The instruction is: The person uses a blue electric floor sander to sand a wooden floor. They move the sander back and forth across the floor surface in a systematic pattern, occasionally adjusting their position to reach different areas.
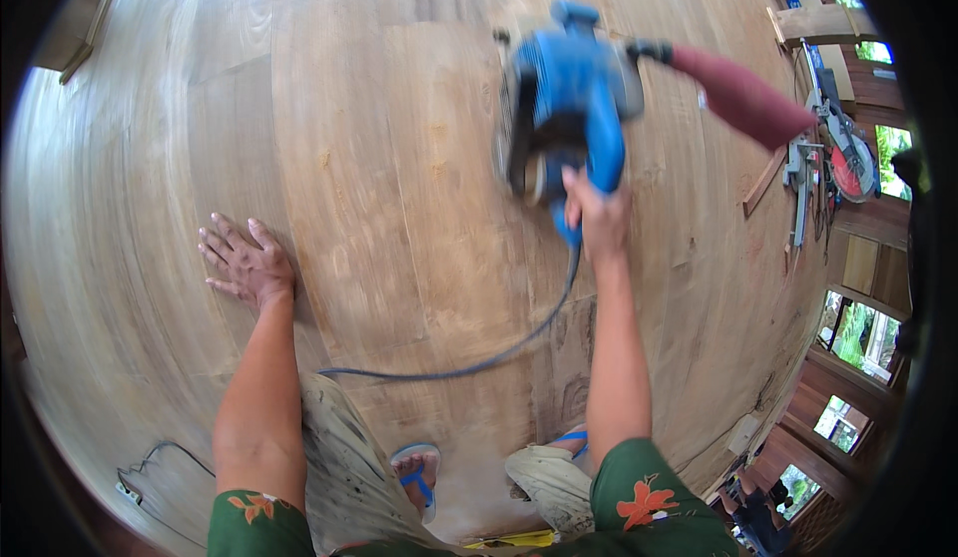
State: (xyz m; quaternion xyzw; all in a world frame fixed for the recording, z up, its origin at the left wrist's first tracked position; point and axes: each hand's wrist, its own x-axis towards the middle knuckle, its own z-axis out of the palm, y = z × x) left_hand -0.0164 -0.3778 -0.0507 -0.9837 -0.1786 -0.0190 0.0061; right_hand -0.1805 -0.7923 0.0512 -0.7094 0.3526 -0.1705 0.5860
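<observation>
A blue belt sander [569, 83] lies on the wooden floor boards [369, 188], slightly smeared by motion. My right hand [597, 213] is wrapped round its rear handle. From the sander's right side sticks out a dark red dust bag [743, 98]. A dark power cord [469, 369] runs from the handle back in a curve toward my left knee. Flat on the boards to the left, my left hand [249, 263] rests with its fingers spread, holding nothing. The sander's belt underside is hidden against the wood.
A wooden post base [75, 33] stands at the far left. At the right are a mitre saw [850, 163] and other tools. A cable with a plug [130, 487] lies at the lower left. Another person [763, 517] is at the lower right. My sandalled foot [417, 477] is below.
</observation>
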